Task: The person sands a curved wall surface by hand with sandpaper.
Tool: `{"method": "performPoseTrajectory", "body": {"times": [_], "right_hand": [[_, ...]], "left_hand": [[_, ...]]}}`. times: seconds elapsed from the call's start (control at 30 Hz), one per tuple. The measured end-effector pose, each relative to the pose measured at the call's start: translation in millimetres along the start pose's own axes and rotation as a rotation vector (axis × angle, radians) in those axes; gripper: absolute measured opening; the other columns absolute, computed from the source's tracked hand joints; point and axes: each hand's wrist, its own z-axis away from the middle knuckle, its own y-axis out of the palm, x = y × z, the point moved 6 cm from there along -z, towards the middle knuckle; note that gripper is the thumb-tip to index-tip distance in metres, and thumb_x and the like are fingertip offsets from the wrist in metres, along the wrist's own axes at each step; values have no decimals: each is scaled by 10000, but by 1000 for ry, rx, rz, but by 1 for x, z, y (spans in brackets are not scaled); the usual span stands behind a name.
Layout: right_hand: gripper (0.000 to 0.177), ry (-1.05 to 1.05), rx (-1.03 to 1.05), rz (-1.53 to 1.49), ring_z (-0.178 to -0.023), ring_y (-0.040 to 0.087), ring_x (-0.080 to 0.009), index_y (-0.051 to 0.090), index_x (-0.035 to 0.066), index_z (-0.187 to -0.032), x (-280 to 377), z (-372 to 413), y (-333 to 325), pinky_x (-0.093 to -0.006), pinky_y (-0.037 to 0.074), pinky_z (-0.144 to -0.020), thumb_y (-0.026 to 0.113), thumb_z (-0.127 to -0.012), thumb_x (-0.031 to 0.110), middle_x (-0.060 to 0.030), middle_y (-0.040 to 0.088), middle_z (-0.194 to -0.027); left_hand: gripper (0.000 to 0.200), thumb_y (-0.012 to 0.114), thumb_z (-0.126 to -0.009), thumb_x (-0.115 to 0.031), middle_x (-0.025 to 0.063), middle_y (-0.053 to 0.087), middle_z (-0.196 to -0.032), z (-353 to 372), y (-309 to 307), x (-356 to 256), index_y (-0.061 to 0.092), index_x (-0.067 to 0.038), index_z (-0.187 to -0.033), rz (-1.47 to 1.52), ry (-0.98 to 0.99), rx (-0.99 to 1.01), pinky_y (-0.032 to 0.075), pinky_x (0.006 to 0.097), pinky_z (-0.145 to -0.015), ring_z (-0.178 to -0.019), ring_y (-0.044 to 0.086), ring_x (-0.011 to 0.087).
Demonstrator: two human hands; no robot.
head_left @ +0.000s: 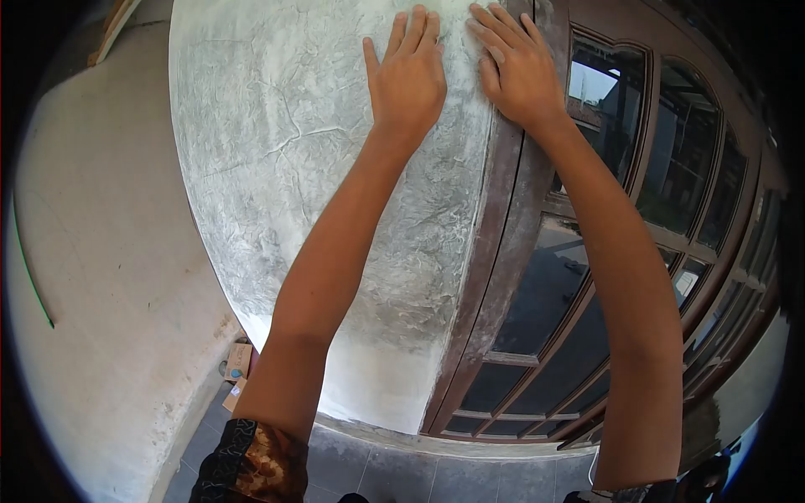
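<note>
Both my hands are raised to the upper part of a grey-white wall [335,210] with a wrinkled, patchy surface. My left hand [408,80] lies on it with the palm inward, fingers stretched upward and thumb out to the side. To its right, my right hand [524,75] reaches over the seam where the wall meets the brown wooden door frame [495,218]. Its fingers point up and left, slightly apart, and its thumb is near the wall's edge. Neither hand shows an object in it. Cracks and raised ridges run across the wall left of my forearms.
Right of the frame stands a brown door with glass panes [537,285]. A plain beige wall [109,210] fills the left side, with a green strip [29,272] on it. Cardboard boxes [238,360] sit low in the corner, above dark floor tiles [402,474].
</note>
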Motion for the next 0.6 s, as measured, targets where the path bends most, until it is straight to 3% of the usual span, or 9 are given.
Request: {"method": "performPoseTrajectory", "body": {"times": [0.13, 0.27, 0.37, 0.43, 0.5, 0.6], "right_hand": [[424, 13, -10, -24, -1416, 482, -376, 655, -43, -1294, 1, 1, -3, -536, 296, -1225, 584, -895, 81, -196, 583, -1461], [425, -13, -12, -13, -1413, 485, -381, 652, -42, -1296, 2, 0, -3, -537, 302, -1222, 590, -895, 82, -202, 584, -1458], [428, -12, -15, -20, -1412, 488, -381, 651, -41, -1299, 2, 1, -4, -535, 304, -1221, 594, -894, 84, -204, 583, -1459], [429, -8, -19, -22, -1412, 488, -380, 650, -39, -1300, 1, 0, -3, -533, 304, -1221, 596, -893, 85, -204, 582, -1459], [431, 12, -16, -3, -1414, 487, -378, 649, -40, -1302, 1, 2, -2, -529, 303, -1222, 595, -893, 88, -205, 583, -1459], [431, 1, -33, 0, -1418, 485, -371, 651, -39, -1302, 0, 2, -1, -523, 299, -1225, 594, -896, 94, -199, 582, -1463]], "left_hand": [[433, 466, -1075, -222, 74, 527, -1559, 76, -15, -17, 548, -101, -1483, -36, -37, 100, 285, 687, -1166, -1477, 437, 322], [420, 482, -1066, -198, 73, 538, -1549, -22, 1, 1, 571, -97, -1464, -29, 29, -27, 312, 682, -1151, -1457, 461, 320], [415, 487, -1065, -197, 72, 543, -1544, -14, -1, -3, 579, -96, -1457, 12, 11, -36, 328, 679, -1141, -1447, 472, 321], [421, 497, -1062, -196, 70, 539, -1548, 45, -9, -14, 572, -102, -1465, 25, -3, -51, 334, 680, -1136, -1447, 472, 322], [423, 503, -1060, -193, 67, 543, -1544, 85, -19, -28, 569, -110, -1470, -28, -44, 108, 341, 689, -1123, -1441, 477, 326], [438, 504, -1065, -218, 55, 498, -1588, 13, 0, -9, 555, -136, -1492, -54, -2, 54, 312, 691, -1147, -1480, 442, 303]]}}
